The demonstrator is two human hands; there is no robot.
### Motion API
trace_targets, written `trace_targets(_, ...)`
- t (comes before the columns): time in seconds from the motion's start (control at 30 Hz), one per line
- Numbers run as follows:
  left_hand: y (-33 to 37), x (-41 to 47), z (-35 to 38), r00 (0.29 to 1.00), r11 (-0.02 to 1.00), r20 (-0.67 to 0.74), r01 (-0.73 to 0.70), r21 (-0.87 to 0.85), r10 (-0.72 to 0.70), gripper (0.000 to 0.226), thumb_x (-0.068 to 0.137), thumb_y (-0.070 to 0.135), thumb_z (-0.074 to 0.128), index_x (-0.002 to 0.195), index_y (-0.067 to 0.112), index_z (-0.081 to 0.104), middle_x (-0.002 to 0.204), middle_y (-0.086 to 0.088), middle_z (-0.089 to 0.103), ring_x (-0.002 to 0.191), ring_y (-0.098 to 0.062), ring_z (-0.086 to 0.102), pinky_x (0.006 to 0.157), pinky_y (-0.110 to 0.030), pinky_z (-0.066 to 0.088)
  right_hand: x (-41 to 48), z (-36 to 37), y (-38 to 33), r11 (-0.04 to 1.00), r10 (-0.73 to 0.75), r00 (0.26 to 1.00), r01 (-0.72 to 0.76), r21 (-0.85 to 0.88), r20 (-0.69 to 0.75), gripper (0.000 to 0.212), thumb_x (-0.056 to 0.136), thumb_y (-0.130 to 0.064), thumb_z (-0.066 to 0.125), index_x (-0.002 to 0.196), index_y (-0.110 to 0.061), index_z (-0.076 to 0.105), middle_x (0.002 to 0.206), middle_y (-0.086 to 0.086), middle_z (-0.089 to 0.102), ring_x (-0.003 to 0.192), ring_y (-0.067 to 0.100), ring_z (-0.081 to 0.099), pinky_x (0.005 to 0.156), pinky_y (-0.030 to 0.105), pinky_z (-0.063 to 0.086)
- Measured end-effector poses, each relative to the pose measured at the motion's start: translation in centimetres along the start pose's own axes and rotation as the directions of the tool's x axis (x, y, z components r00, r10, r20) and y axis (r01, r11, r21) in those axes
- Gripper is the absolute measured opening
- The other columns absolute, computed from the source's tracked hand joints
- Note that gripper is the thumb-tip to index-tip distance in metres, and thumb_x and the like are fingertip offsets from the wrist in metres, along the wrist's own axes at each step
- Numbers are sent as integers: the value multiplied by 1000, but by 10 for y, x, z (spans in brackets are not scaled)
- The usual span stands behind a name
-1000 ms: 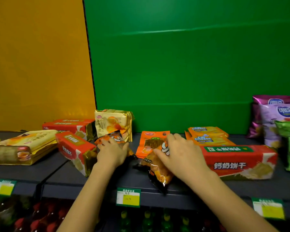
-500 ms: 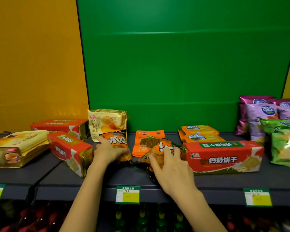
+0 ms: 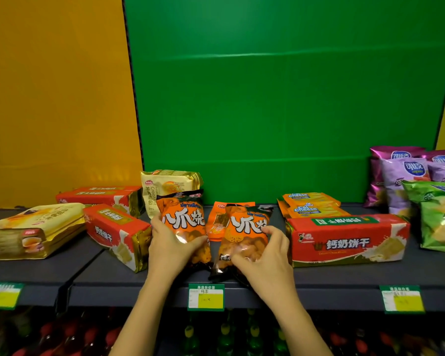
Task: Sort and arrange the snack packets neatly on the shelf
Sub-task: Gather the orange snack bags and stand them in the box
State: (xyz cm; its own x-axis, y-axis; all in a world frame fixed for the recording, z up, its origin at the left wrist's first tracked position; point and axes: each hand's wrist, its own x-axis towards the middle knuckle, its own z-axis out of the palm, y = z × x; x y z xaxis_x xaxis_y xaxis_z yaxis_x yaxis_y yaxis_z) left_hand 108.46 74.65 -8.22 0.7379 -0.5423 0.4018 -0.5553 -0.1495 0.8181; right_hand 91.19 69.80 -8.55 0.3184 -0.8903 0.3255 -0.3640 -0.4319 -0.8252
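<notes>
At the front middle of the dark grey shelf [image 3: 344, 276], two orange snack bags with black ends stand side by side, each propped upright by one hand. The left hand [image 3: 168, 249] wraps the left orange bag [image 3: 181, 222], fingers curled round its left edge and the thumb pressed across its lower front. The right hand [image 3: 265, 258] grips the right orange bag [image 3: 244, 232], which tilts a little; the thumb pinches low on the front while the fingertips hook over the bag's right edge. The two bags sit just beside each other, nearly touching.

Behind them, toward 12 o'clock, a flat orange pouch [image 3: 217, 224] lies between the two bags, and a pale yellow croissant pack [image 3: 165, 187] stands upright at 11 o'clock, touching the left bag's back. At 9 o'clock a red biscuit box [image 3: 113, 228] lies angled, with a second red biscuit box [image 3: 98, 196] behind it and a long yellow cake pack [image 3: 28, 227] farther left on the neighbouring shelf section. At 3 o'clock a long red biscuit pack [image 3: 347, 240] lies lengthwise just beside the right hand, with stacked yellow cheese cracker packs [image 3: 310, 205] behind it. Farther right stand purple chip bags [image 3: 406, 181] and green chip bags [image 3: 439, 219]. Price tags [image 3: 206, 296] hang on the shelf's front edge at 6 o'clock, above blurred bottles [image 3: 226, 335] on the level below.
</notes>
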Motion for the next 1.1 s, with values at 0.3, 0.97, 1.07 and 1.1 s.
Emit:
trace_targets(0.3, 4, -14, -9, 997, 991, -43, -75, -113, 70, 88, 60, 26, 85, 126, 12, 29, 128, -13, 53, 114, -31, 54, 95, -45, 48, -1, -9, 1, 943, 25, 985, -80, 322, 170, 90, 69, -22, 78, 139, -26, 22, 120, -6, 48, 106, 11, 47, 88, 24, 37)
trace_targets(0.97, 202, -89, 134, 888, 836, 139, -345, -428, 438, 90, 58, 28, 86, 126, 18, 26, 110, 5, 51, 99, -18, 55, 92, -34, 45, -10, -279, 101, 937, -6, 948, 117, 330, -318, 82, 69, -11, 77, 130, -32, 28, 128, -7, 51, 106, 0, 55, 85, 14, 44)
trace_targets(1.07, 237, -128, 181, 869, 809, 189, -318, -494, 457, 89, 59, 21, 86, 126, 15, 27, 110, 4, 51, 100, -17, 55, 88, -29, 43, -28, -342, 134, 951, 35, 927, 84, 298, -374, 90, 66, -13, 80, 137, -29, 26, 135, -4, 48, 120, 13, 52, 97, 25, 43)
trace_targets(1.1, 249, -141, 196, 861, 799, 204, -311, -514, 466, 88, 60, 19, 85, 127, 15, 27, 111, 3, 50, 101, -18, 55, 89, -30, 44, -33, -362, 146, 954, 52, 919, 71, 292, -392, 91, 66, -14, 80, 137, -29, 26, 137, -3, 47, 123, 16, 50, 102, 31, 41)
